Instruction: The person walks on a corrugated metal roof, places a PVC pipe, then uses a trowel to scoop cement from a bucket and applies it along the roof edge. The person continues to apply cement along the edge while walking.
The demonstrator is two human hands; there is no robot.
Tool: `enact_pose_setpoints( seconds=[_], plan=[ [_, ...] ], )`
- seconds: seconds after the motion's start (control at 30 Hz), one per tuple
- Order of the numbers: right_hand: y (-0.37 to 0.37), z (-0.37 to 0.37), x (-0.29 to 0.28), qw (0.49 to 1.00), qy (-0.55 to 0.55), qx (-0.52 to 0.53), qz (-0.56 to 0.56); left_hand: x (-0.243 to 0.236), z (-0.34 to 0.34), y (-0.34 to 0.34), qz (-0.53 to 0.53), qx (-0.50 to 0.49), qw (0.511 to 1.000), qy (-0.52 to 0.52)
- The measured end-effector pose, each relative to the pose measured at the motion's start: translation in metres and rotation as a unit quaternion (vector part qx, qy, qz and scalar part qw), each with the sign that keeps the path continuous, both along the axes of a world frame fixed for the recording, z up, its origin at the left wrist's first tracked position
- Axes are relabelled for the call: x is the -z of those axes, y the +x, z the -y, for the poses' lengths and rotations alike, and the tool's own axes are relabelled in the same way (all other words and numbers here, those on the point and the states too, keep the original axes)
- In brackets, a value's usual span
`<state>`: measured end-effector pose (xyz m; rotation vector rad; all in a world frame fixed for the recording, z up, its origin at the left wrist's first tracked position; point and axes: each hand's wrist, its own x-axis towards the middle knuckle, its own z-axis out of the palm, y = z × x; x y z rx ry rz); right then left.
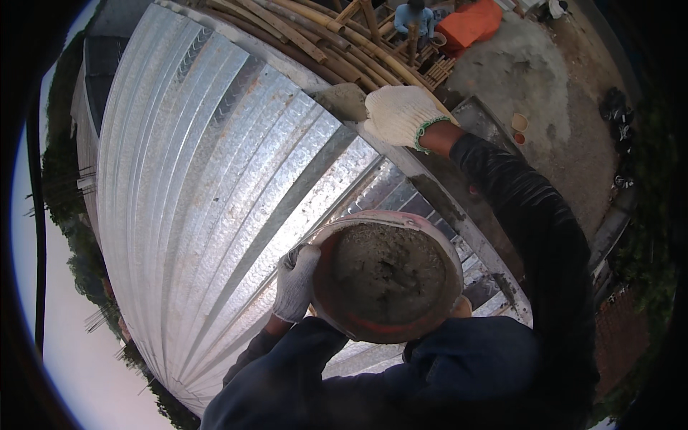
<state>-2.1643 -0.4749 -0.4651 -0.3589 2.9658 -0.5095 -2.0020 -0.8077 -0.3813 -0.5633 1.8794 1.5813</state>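
A round bucket (459, 269) with a reddish inside sits between my knees, with grey wet mortar (387, 269) in it. My left hand (297, 283), in a white knit glove, is closed on the bucket's left rim. My right hand (403, 118), gloved in white with a green cuff edge, reaches out to the wall's top edge. Its fingers are wrapped round a trowel, whose mortar-grey blade (342, 102) points left over the ledge; the handle is hidden in the glove. Below the right hand, a darker wet patch (437, 197) lies on the concrete ledge (494, 258).
Shiny corrugated metal sheets (193, 143) spread to my left, up against the ledge. Beyond the ledge is a drop to the ground, with bamboo poles (344, 50), an orange tarp (469, 27) and a person in blue (413, 20) far below. A small tub (519, 122) stands down there.
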Motion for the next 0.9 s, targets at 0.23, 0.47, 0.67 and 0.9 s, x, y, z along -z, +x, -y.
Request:
enact_pose_setpoints(
  seconds=[0.23, 0.47, 0.67, 0.9],
  plan=[
    [0.045, 0.035, -0.019, 0.995, 0.099, -0.01, -0.006, 0.007, 0.009, 0.006, -0.011, -0.013, 1.0, -0.021],
    [0.06, 0.031, -0.004, 0.997, 0.075, 0.034, -0.012, 0.01, 0.009, 0.007, -0.02, -0.037, 0.999, -0.031],
    [0.064, 0.036, -0.014, 0.998, 0.058, 0.016, -0.022, 0.008, 0.003, 0.009, -0.049, -0.033, 0.998, -0.037],
    [0.066, 0.039, -0.016, 1.0, 0.019, 0.022, -0.005, 0.016, 0.014, 0.01, -0.063, -0.031, 0.997, -0.018]
  ],
)
